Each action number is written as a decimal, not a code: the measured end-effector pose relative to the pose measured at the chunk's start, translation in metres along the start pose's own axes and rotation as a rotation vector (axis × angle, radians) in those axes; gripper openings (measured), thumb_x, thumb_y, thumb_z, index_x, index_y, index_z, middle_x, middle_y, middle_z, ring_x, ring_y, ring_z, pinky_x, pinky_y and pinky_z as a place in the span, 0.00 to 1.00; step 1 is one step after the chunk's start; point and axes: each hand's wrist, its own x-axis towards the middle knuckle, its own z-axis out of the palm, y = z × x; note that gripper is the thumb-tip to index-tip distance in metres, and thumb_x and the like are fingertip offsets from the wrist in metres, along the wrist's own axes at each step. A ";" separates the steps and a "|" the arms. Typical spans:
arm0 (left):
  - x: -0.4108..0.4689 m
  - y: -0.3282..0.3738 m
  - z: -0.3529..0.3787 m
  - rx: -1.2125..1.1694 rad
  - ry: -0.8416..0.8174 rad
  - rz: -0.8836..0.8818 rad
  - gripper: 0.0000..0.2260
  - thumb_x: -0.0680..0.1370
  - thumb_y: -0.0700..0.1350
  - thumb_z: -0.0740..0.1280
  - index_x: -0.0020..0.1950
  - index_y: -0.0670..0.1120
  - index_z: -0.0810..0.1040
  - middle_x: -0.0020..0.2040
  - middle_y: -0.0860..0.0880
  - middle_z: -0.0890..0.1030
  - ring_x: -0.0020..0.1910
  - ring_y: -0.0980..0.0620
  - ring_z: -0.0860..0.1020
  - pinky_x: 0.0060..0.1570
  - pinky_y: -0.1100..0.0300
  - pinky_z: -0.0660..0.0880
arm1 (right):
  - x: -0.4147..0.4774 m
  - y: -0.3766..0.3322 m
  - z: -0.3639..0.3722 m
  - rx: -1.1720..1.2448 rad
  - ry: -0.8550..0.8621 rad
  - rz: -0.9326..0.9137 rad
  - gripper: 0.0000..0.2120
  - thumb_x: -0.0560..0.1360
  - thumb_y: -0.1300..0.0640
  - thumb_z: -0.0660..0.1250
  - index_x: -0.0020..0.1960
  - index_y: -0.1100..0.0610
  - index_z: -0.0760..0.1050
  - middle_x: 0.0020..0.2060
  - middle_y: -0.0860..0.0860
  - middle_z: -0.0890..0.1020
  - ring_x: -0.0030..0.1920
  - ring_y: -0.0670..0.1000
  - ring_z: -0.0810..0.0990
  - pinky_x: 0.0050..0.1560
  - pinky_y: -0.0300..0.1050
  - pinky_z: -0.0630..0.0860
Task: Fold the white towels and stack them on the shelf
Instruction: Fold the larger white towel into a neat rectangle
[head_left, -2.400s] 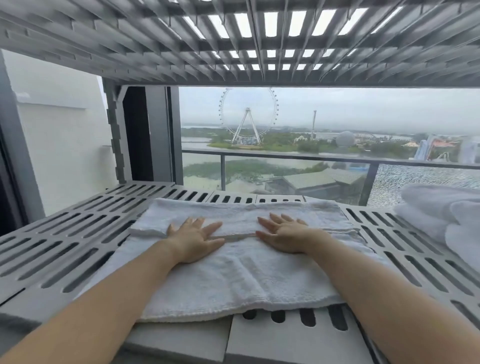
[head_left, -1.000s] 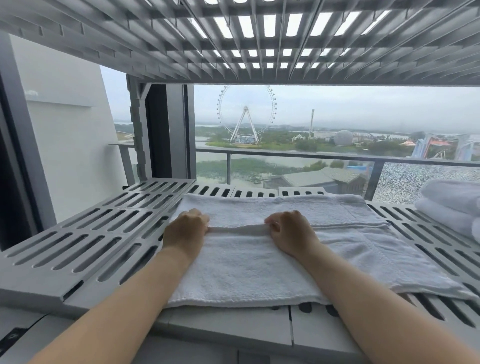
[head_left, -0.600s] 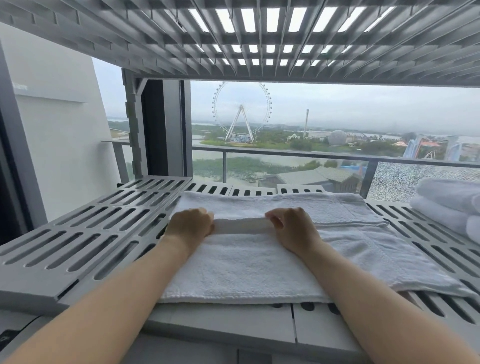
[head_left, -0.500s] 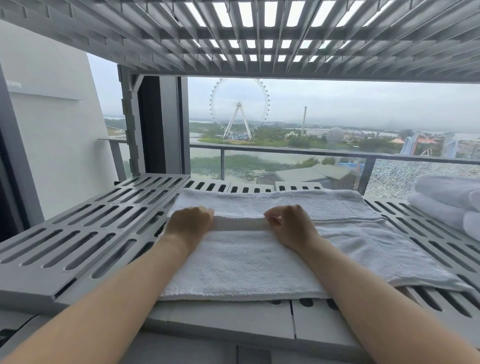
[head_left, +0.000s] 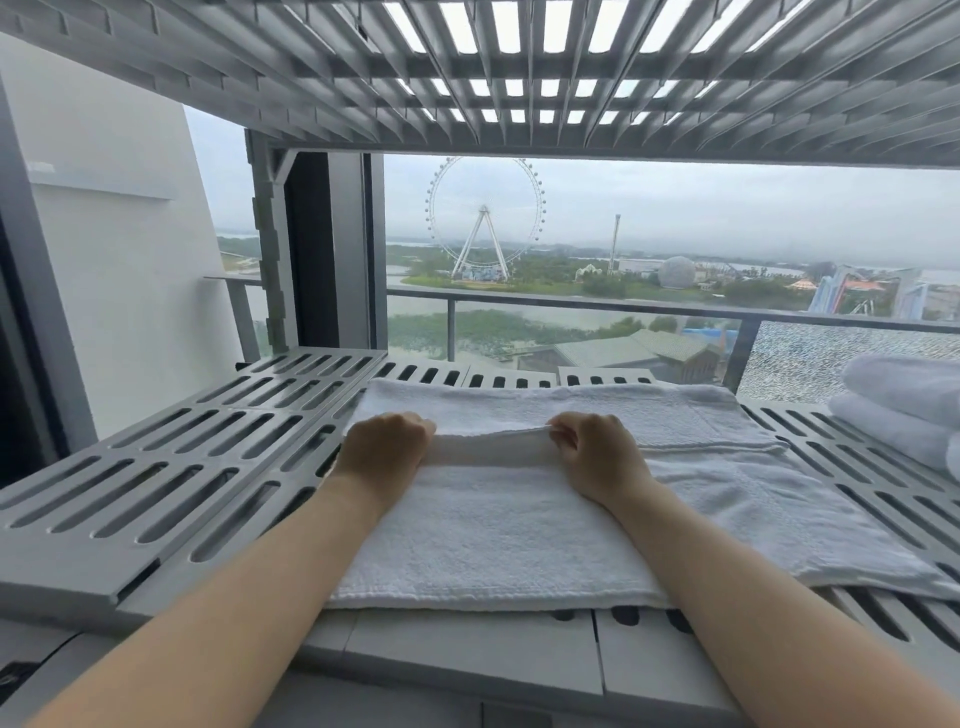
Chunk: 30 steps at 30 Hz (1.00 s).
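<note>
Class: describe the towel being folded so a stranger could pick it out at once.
Start at the grey slatted shelf by the window. In its middle lies a white towel, left hand and right hand gripping its raised fold. Unlike the folded towels stacked far right, it lies spread out.

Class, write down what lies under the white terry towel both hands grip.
The white terry towel lies on the grey slotted plastic shelf; slots peek out at its front edge. The shelf beneath it is covered, so anything there is unseen.
</note>
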 end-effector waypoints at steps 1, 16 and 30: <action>0.000 0.000 -0.001 -0.009 0.013 0.005 0.09 0.77 0.34 0.60 0.50 0.45 0.78 0.40 0.51 0.79 0.38 0.55 0.78 0.42 0.64 0.77 | 0.000 -0.001 -0.001 -0.005 -0.004 0.000 0.10 0.76 0.60 0.62 0.53 0.57 0.81 0.46 0.55 0.85 0.48 0.56 0.81 0.43 0.40 0.69; -0.008 -0.003 -0.006 -0.134 0.026 -0.017 0.10 0.74 0.43 0.58 0.41 0.49 0.79 0.38 0.54 0.80 0.37 0.56 0.76 0.28 0.70 0.59 | -0.009 -0.005 -0.009 -0.040 -0.054 -0.098 0.06 0.72 0.55 0.68 0.47 0.51 0.83 0.49 0.47 0.84 0.48 0.48 0.81 0.50 0.42 0.77; 0.035 0.061 -0.017 -0.102 -0.313 -0.046 0.21 0.75 0.53 0.61 0.67 0.50 0.66 0.63 0.49 0.73 0.60 0.49 0.73 0.53 0.55 0.74 | 0.009 0.034 -0.041 -0.198 -0.256 0.001 0.24 0.72 0.52 0.66 0.67 0.52 0.69 0.67 0.50 0.71 0.67 0.54 0.69 0.65 0.47 0.67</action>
